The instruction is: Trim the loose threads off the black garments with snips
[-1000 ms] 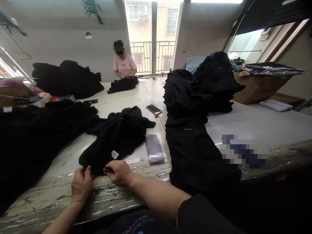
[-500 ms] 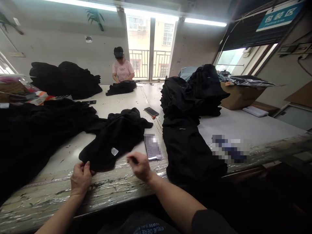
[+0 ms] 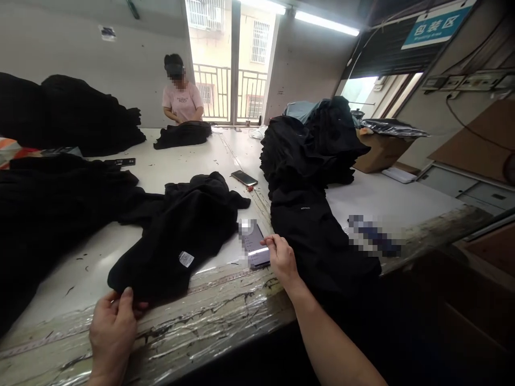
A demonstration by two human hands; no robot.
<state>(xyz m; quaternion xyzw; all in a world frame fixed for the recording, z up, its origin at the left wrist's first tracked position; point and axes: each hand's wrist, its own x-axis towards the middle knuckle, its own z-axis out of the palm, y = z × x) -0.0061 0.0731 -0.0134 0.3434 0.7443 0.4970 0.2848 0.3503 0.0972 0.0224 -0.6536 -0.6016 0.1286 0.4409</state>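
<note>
My left hand [image 3: 112, 335] pinches the near corner of a black fleece garment [image 3: 173, 241] lying on the white table, whose sewn white label [image 3: 185, 259] faces up. My right hand [image 3: 284, 261] lies at the table's front edge with its fingers apart. Its fingertips reach the side of a flat item [image 3: 252, 244], which is pixelated and cannot be identified. Directly right of that hand lies another black garment [image 3: 317, 230], and nothing shows between my fingers.
A tall heap of black garments [image 3: 309, 145] stands right of centre, and more black piles [image 3: 60, 115] lie left. A phone [image 3: 244, 178] rests on the table [image 3: 386, 195]. Across the table, a co-worker [image 3: 181, 99] handles black cloth [image 3: 183, 134]. A cardboard box [image 3: 380, 153] stands behind.
My right hand has left the garment and moved right to the pixelated item. My left hand still holds the corner, and the view has turned, shifting the scene left.
</note>
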